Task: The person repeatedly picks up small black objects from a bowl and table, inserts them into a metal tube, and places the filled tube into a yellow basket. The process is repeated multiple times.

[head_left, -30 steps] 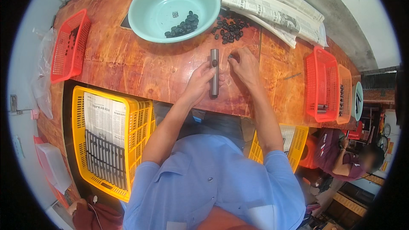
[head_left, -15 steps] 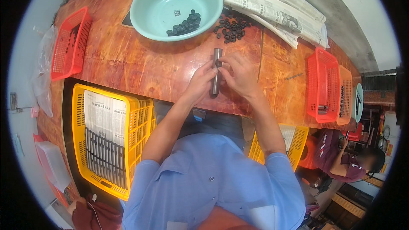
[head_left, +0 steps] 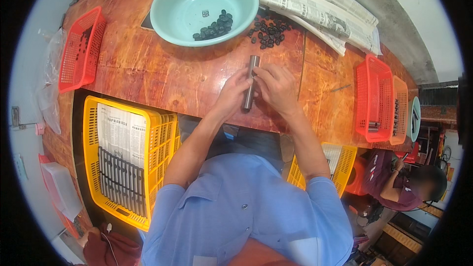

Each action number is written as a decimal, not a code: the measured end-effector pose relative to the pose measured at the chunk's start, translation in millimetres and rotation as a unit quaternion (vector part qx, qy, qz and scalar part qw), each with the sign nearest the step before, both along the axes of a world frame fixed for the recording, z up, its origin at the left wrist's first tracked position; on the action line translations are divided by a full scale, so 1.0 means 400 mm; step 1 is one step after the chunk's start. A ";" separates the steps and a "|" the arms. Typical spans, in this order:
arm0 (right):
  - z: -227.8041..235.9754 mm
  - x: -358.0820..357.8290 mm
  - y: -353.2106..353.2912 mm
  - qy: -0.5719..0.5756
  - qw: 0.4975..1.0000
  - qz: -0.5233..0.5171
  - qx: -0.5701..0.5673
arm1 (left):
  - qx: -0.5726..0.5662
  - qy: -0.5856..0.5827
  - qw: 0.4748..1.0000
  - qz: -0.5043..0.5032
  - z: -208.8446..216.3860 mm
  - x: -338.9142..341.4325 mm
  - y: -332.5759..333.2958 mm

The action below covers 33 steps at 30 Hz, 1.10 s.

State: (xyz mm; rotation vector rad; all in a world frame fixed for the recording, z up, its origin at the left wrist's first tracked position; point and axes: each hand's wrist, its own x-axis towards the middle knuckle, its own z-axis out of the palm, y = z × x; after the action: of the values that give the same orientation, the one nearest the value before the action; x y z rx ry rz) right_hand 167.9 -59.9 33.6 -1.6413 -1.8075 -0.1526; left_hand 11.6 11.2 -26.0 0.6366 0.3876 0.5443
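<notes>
From the head view, the left hand [head_left: 233, 93] is closed around the middle of a plain grey metal tube [head_left: 249, 99], thumb on its near side. The tube is held above the red-brown wooden table [head_left: 167, 81] near its front edge, its upper end leaning a little to the right. The right hand [head_left: 277, 88] has its thumb and fingers bent against the tube's upper half; whether they pinch a small piece there cannot be told, since the fingertips cover the spot.

Beyond the hands, a turquoise basin [head_left: 189, 7] holds small black oval plugs [head_left: 215, 29]; more loose plugs [head_left: 271, 34] lie just beside it, near folded newspaper sheets [head_left: 315, 10]. Below the table, a yellow crate [head_left: 162, 152] holds a row of similar tubes [head_left: 120, 184] on newspaper.

The likeliest trouble is the tube rolling or slipping in the left hand under sideways pressure from the right, as it is smooth and round. A small piece under the fingertips could also seat crooked or spring away, because the fingers hide it.

A second ago the right hand stood apart from the tube with a small dark piece at its fingertips; now it presses on the tube. Compared with half a second ago, the tube tilts slightly more, and the dark oval on its side is now mostly covered.
</notes>
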 end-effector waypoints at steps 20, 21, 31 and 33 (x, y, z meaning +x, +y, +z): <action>-0.039 0.011 -0.049 0.597 0.778 -0.012 -0.197 | 0.033 0.193 0.974 -0.115 0.092 -0.016 -0.053; -0.041 0.012 -0.051 0.589 0.784 -0.009 -0.198 | 0.034 0.197 0.973 -0.118 0.103 -0.016 -0.055; -0.058 0.022 -0.066 0.577 0.790 0.002 -0.207 | 0.080 0.211 0.965 -0.136 0.081 -0.015 -0.070; -0.073 0.030 -0.068 0.584 0.790 0.009 -0.185 | 0.112 0.197 0.966 -0.129 0.072 -0.010 -0.067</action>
State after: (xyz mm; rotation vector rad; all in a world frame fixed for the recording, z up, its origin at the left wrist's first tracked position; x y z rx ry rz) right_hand 179.8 -87.2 4.6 -1.3901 -0.8654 1.0699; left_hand 7.7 -15.6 2.6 1.0035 0.6111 0.2099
